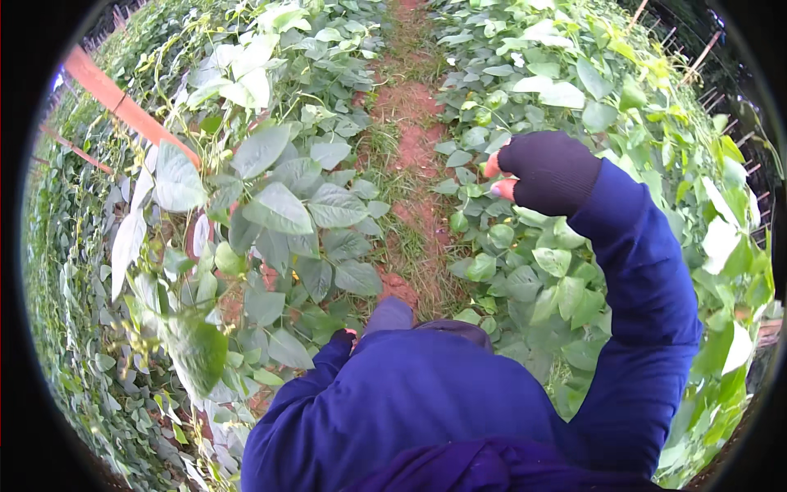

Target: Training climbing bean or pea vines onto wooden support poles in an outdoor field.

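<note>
My right hand (543, 174), in a dark fingerless glove, is raised over the leafy plants (525, 238) on the right of the path. Its fingers curl in, with the bare tips pointing left, close to the leaves. Whatever they hold, if anything, is hidden. Low beside the broad-leaved plants (279, 205) on the left is my left hand (348, 334). Only a bit of dark glove and fingertip shows past the blue sleeve, so its grip cannot be made out.
A reddish dirt path (418, 131) with grass patches runs ahead between the two rows. An orange-brown pole (131, 107) slants into the left plants. Thin stakes (702, 57) stand along the far right. A grey-blue trouser leg (390, 315) shows below me.
</note>
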The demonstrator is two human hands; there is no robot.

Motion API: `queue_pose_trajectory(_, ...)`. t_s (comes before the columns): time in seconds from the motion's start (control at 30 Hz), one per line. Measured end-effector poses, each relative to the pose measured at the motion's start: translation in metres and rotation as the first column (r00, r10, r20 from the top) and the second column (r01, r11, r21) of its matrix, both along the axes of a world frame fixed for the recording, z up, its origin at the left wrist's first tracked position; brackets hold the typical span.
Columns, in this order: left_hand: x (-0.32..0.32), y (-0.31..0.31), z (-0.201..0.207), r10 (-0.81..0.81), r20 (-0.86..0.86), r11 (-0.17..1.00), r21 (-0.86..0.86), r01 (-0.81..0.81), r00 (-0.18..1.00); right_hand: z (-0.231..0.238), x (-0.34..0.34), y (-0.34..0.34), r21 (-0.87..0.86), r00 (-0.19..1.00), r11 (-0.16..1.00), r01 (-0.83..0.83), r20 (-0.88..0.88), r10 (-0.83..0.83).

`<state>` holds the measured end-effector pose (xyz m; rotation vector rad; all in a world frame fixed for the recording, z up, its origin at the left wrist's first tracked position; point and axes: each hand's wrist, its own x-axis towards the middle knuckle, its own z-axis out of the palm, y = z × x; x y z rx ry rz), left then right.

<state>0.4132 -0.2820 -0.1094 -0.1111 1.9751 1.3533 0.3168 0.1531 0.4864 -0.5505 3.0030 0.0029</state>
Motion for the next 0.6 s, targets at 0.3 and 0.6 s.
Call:
queue_pose_trajectory(0.3, -0.099, 0.021, 0.085, 0.193, 0.013, 0.981, -0.001, -0.193, 0.981, -0.221, -0.211, 0.005, -0.657, 0.732, 0.569, 0.494, 0.668, 0.136)
queue_pose_trajectory(0.6, -0.202, 0.031, 0.112, 0.372, 0.024, 0.924, -0.109, -0.367, 0.928, -0.389, -0.412, 0.000, -0.556, 0.567, -0.134, 0.820, 0.758, 0.324)
